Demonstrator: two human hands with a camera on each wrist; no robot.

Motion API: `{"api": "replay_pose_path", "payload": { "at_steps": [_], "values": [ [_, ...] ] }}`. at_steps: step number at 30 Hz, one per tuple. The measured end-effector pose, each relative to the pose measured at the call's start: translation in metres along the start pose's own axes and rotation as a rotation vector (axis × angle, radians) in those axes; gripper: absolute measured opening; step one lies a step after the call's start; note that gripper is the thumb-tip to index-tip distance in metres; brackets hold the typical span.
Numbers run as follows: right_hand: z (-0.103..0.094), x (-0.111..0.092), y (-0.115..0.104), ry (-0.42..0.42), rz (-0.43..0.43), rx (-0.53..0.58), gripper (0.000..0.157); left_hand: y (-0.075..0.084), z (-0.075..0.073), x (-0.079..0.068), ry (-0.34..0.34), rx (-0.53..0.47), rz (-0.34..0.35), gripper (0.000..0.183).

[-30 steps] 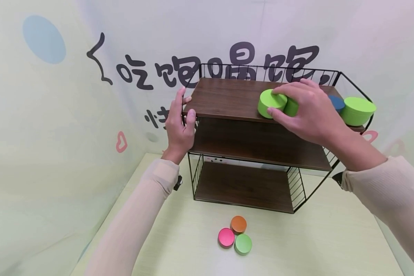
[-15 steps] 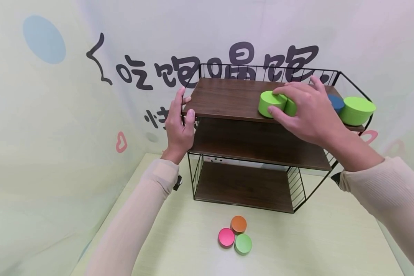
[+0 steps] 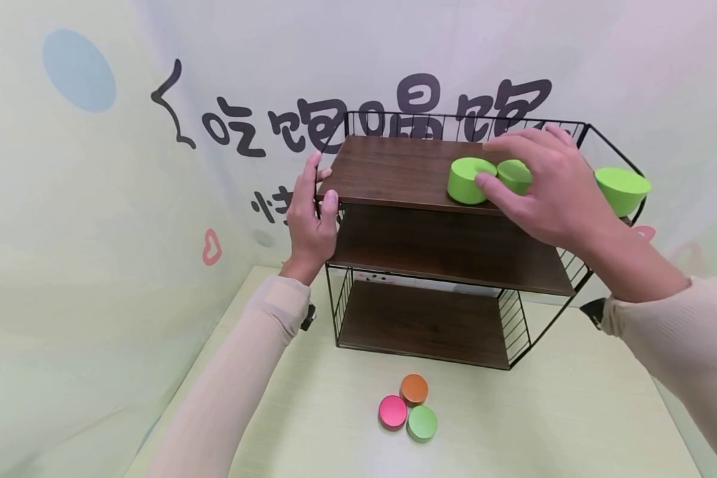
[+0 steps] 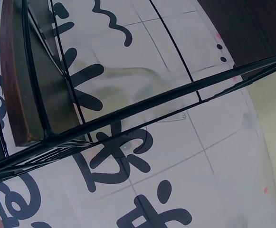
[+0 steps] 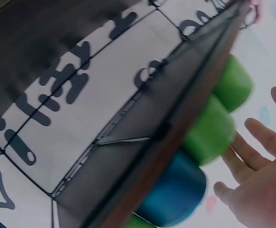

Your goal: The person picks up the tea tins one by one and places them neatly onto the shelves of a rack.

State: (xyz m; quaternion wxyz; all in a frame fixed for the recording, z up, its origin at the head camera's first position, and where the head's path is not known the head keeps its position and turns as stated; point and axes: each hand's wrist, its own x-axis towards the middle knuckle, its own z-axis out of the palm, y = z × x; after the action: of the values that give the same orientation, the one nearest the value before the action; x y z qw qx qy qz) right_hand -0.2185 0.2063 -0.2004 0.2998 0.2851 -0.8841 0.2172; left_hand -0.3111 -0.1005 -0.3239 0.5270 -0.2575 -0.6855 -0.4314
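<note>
Leftmost green container (image 3: 465, 184) is seen just left of released right hand (image 3: 544, 182); rack (image 3: 448, 249) is gripped by left hand (image 3: 311, 219).

The left hand (image 3: 309, 227) points upward, thumb (image 3: 330, 204) apart. Right of it, the right hand (image 3: 552, 186) arches, fingers (image 3: 516, 147) spread.

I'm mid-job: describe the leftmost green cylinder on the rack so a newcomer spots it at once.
Find the black wire rack with brown boards. On its top board, look beside the person's right hand. The leftmost green cylinder starts the row along the front edge: its neighbours, including the second green cylinder, all sit to its right.
</note>
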Motion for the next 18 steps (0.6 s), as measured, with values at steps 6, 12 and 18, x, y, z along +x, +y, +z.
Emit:
{"api": "replay_pose_path", "payload": {
  "at_steps": [6,12,18],
  "values": [
    [-0.011,-0.011,-0.01,0.043,0.004,0.073,0.039,0.001,0.0,0.001,0.008,-0.021,0.008,0.055],
    [-0.007,-0.026,-0.015,0.132,-0.106,0.116,0.041,0.002,0.001,0.001,0.006,-0.012,0.011,0.054],
    [0.008,-0.043,-0.02,0.19,-0.248,0.182,0.048,0.002,0.001,0.0,0.009,0.002,-0.006,0.054]
  ]
}}
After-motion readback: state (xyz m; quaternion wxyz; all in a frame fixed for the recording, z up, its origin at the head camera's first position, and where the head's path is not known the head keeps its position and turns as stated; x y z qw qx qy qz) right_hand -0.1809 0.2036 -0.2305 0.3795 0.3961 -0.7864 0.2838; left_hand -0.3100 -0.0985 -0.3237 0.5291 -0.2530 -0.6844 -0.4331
